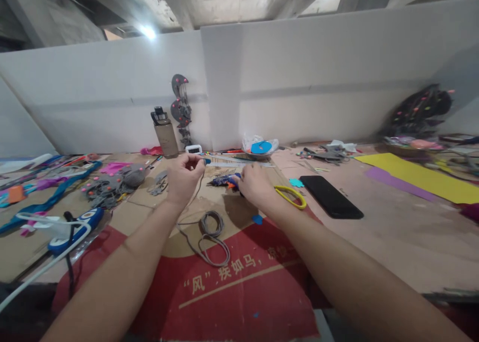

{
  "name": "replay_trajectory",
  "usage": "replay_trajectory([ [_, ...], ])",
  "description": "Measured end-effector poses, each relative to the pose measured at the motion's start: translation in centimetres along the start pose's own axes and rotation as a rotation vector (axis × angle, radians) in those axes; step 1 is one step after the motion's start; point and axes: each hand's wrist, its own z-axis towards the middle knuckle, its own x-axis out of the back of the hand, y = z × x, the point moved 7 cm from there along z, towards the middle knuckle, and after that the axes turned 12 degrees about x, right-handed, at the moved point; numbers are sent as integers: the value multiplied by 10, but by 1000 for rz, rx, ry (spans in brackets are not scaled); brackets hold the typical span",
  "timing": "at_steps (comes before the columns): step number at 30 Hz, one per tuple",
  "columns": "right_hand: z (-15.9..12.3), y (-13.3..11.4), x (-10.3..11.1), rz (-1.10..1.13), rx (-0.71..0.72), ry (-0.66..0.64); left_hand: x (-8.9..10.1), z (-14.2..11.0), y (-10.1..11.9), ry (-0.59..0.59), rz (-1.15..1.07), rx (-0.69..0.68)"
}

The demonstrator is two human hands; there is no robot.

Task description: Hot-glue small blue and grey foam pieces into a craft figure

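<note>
Blue piece [207, 161] pinched in left hand [186, 176].

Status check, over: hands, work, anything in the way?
Left hand pinching small blue piece. Right hand gripping glue gun. Coiled cord on cardboard, might snag.

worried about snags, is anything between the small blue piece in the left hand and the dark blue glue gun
Nothing visible stands between the small blue piece and the dark blue glue gun in the right hand. The thin grey cord runs down from the left hand, passing left of the nozzle.
</note>
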Motion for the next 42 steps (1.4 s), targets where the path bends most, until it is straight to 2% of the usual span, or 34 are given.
replay_trajectory([
  [1, 0, -6, 4, 22, -13, 55, 1, -3, 6, 20, 57, -46],
  [2, 0, -11, 1, 111, -44, 48, 1, -6, 12, 32, 113, -101],
  [6, -3, -41, -26, 882, -190, 12, -5, -14, 26, 4, 263, -314],
  [8, -6, -53, -34, 1120, -248, 19, -8, -14, 26, -17, 274, -339],
  [10, -9, -57, -37, 1196, -309, 22, -9, -14, 25, -28, 260, -314],
  [14, -12, -49, -35, 1065, -353, 25, -9, -13, 20, -22, 184, -205],
  [19, -4, -40, -22, 765, -198, 95, -16, -11, 6, -112, 10, 15],
  [24, -2, -42, -11, 590, -93, 156, -21, -9, -4, -162, -99, 135],
  [42, -3, -39, -3, 503, -126, 200, -27, -10, -6, -225, -186, 161],
])
